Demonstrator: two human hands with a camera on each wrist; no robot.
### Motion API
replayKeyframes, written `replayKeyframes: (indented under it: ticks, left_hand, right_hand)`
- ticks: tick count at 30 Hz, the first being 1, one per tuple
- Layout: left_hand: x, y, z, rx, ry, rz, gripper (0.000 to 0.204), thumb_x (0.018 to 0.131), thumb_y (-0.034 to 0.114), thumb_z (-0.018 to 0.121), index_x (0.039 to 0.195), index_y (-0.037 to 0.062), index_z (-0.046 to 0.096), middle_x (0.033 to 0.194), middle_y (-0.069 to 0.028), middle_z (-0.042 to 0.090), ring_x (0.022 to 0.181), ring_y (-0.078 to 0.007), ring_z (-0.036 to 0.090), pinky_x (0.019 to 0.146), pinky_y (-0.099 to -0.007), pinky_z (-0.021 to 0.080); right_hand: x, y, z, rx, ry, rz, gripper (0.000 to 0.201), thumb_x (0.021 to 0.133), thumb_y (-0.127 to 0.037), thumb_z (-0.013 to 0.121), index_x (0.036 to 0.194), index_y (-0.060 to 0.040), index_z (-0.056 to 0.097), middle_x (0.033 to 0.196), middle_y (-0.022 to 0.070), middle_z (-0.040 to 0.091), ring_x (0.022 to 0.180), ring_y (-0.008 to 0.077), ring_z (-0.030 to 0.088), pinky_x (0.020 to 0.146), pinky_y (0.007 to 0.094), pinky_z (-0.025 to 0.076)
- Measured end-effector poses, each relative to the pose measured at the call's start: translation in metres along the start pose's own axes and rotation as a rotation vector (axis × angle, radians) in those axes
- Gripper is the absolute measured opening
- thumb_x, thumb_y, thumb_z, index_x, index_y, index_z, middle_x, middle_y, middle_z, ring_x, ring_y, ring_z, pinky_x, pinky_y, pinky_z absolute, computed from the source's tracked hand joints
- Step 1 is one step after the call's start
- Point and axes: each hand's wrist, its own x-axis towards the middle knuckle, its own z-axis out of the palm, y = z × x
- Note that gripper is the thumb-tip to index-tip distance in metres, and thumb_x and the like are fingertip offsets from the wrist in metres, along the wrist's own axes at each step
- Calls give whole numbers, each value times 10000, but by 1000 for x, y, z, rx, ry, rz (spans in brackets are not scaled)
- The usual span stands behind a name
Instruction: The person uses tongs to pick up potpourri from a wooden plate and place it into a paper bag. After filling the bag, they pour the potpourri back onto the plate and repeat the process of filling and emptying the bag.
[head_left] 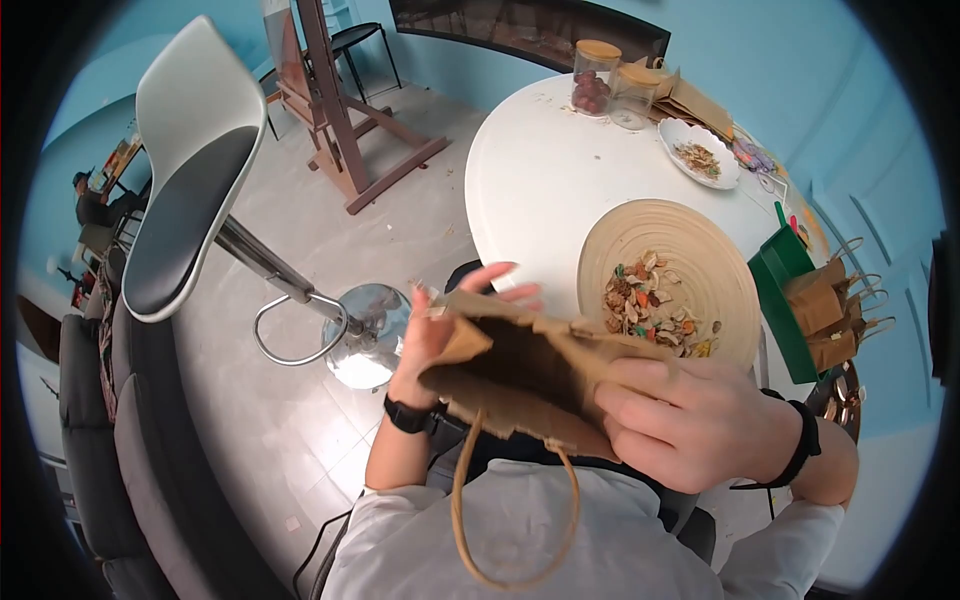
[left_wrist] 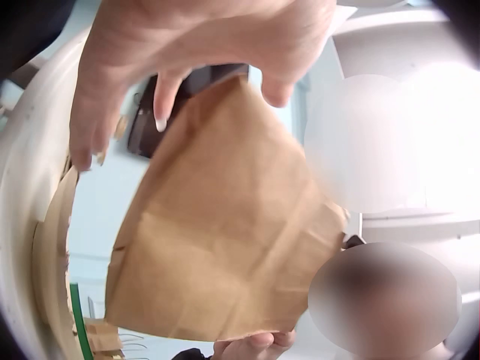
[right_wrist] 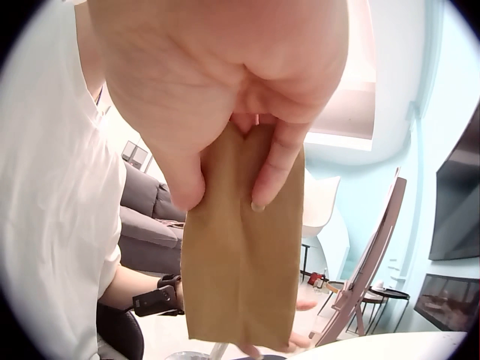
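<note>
**Paper bag in my right hand**

The white table stands before me, a round tray of dried flower bits near its edge. Over my lap, beside the tray, the Paper bag gapes open. My right hand pinches its side, thumb and fingers closed on the paper. My left hand is open, fingers spread, beside it.

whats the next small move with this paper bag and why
Probably curl the left hand round its side of the paper bag to steady it: those fingers are spread loosely beside it, while the right hand grips the opposite side.
</note>
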Motion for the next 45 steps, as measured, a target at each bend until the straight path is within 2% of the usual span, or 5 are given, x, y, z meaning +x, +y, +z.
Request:
replayKeyframes:
  ticks: [4, 17, 28, 38, 45]
  left_hand:
    - [-8, -8, 10, -126, -155, -175, 1277, 679, 832, 614, 1546, 32, 123, 1481, -309, 340, 1338, -395, 434, 1135, -484, 351]
    - [-18, -27, -31, -50, -39, 42, 1168, 746, 671, 692, 1529, -10, 156, 1503, -216, 365, 1355, -306, 439, 1132, -417, 374]
    - [-17, -27, -2, 283, 100, 230, 1101, 653, 659, 785, 1471, 83, 325, 1547, -141, 288, 1425, -301, 327, 1160, -455, 324]
    - [-23, -32, -6, 373, 215, 334, 1079, 643, 591, 819, 1466, 95, 328, 1571, -135, 214, 1448, -313, 270, 1157, -478, 315]
    - [-23, -35, -5, 340, 205, 347, 1122, 630, 558, 845, 1483, 99, 280, 1573, -146, 192, 1446, -324, 263, 1153, -475, 317]
  right_hand:
    - [-2, 0, 13, -14, 95, -17, 147, 579, -114, 620, 666, -24, 544, 889, 109, 622, 947, 251, 613, 713, 300, 551]
    - [2, -1, -3, -193, -74, 200, 251, 781, -136, 607, 1006, -50, 677, 905, 50, 641, 949, 176, 611, 747, 298, 393]
    - [29, 34, 2, 565, -368, 736, 282, 962, -219, 521, 1068, 30, 599, 911, 229, 661, 914, 416, 618, 829, 475, 473]
    - [36, 55, 23, 1053, -308, 918, 433, 939, -238, 624, 1267, 31, 538, 1159, 187, 636, 1066, 258, 618, 948, 343, 461]
    - [31, 66, 46, 989, -166, 840, 527, 858, -188, 704, 1285, 52, 508, 1347, 256, 482, 1123, 284, 585, 974, 346, 453]
